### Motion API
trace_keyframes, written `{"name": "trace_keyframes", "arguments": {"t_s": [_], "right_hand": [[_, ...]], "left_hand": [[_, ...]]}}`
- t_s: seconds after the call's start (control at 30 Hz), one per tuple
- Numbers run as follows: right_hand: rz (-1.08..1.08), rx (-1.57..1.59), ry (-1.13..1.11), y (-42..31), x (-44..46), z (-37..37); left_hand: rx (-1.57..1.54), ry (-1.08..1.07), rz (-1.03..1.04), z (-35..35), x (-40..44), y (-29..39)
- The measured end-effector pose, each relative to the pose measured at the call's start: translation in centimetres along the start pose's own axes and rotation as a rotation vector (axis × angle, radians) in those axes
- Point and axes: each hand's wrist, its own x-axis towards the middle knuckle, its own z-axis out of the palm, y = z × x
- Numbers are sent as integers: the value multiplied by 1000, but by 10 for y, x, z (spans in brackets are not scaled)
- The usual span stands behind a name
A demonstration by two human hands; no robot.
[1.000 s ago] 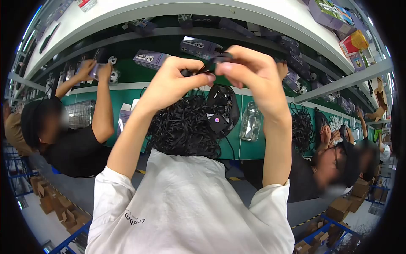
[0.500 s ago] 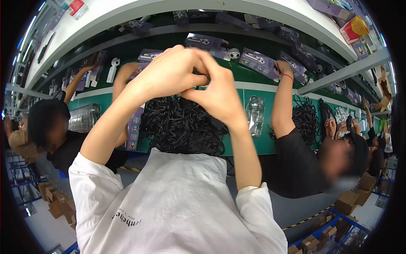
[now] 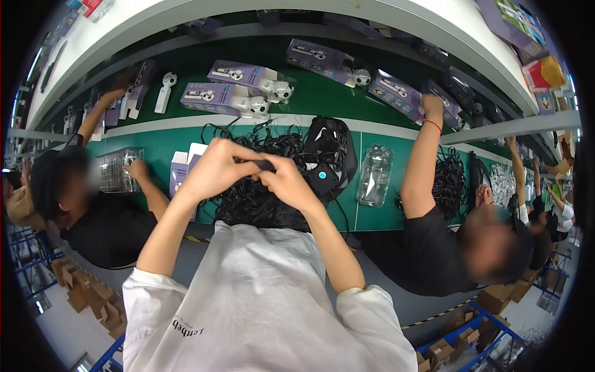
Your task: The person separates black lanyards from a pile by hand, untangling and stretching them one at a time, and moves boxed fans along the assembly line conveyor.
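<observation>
My left hand [image 3: 217, 170] and my right hand [image 3: 288, 185] meet over a tangled heap of thin black straps or cords [image 3: 254, 214]. Between the fingertips of both is a small black band-like piece [image 3: 266, 165], perhaps one of those straps. Both hands are closed in a pinch, and the fingers hide part of the piece. Just right of the heap lies a black mesh bag [image 3: 339, 139], with a small black box bearing a blue sticker [image 3: 322, 176] against it, close to my right hand.
Purple boxes [image 3: 211, 96] with football-patterned ends lie beyond the heap. A clear plastic tray [image 3: 375, 177] sits on the green table to the right. Co-workers sit on both sides; one arm [image 3: 416, 164] reaches forward. A wire basket [image 3: 118, 172] stands left, and a white shelf [image 3: 204, 15] hangs above.
Both my hands have come lower and nearer my body, slightly left. The mesh bag and far boxes now show. The left co-worker's hand has moved from the boxes to the wire basket.
</observation>
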Motion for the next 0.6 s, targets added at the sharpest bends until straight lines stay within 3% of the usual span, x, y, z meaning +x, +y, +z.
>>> {"name": "trace_keyframes", "arguments": {"t_s": [0.03, 0.1, 0.23, 0.27, 0.33, 0.43, 0.53, 0.6], "right_hand": [[29, -39, -43, 7, 4, 4], [-117, -228, -36, 27, 19, 9], [-24, -677, 204, 35, 96, -12], [-121, -792, 296, 44, 125, -18], [-75, -1006, 318, 56, 185, -28], [-118, -1299, 262, 85, 251, -24], [-164, -1349, 214, 110, 271, -19], [-372, -1253, 239, 116, 261, -23]], "left_hand": [[28, 4, -48, -3, -5, -11], [24, 42, -168, -13, -18, -12], [-146, 331, -269, -38, -57, -72], [-150, 343, -294, -39, -67, -87], [-213, 354, -401, -40, -85, -100], [-257, 340, -492, -29, -111, -128], [-267, 351, -562, -29, -121, -134], [-288, 393, -587, -22, -122, -142]]}}
